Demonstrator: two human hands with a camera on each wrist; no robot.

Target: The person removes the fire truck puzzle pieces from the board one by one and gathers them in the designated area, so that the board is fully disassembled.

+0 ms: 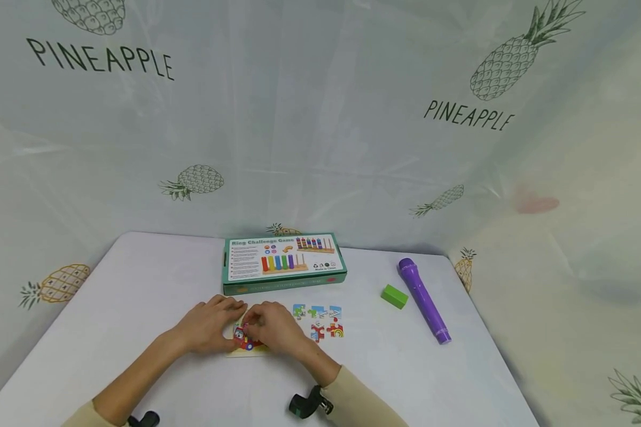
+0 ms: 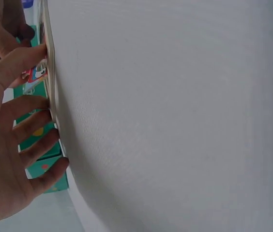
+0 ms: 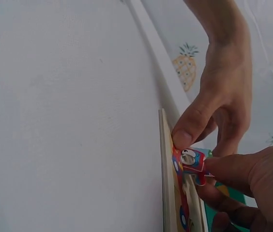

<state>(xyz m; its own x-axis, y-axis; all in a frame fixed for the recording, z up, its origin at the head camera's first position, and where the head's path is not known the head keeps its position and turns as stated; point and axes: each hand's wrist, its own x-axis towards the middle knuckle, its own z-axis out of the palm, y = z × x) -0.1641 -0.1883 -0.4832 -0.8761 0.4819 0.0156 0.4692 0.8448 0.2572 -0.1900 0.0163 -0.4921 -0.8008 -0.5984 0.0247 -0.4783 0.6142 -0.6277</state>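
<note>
On the head view I have both hands at the board (image 1: pixel 247 354), which lies on the table (image 1: pixel 139 290) in front of the box (image 1: pixel 285 261). My left hand (image 1: pixel 208 326) is at the board's left side: the thumb presses its edge, and the other fingers are extended and spread, gripping nothing. My right hand (image 1: pixel 275 326) pinches a piece (image 3: pixel 194 162) between thumb and fingers. On the right wrist view this piece stands tilted up at the board's printed face; I cannot tell whether its lower edge is seated. Five loose pieces (image 1: pixel 335 329) lie just right of the board, three in the far row and two in the near row. Farther right I locate the green block (image 1: pixel 394 296) and, beside it, the purple microphone (image 1: pixel 424 302), lying slantwise.
</note>
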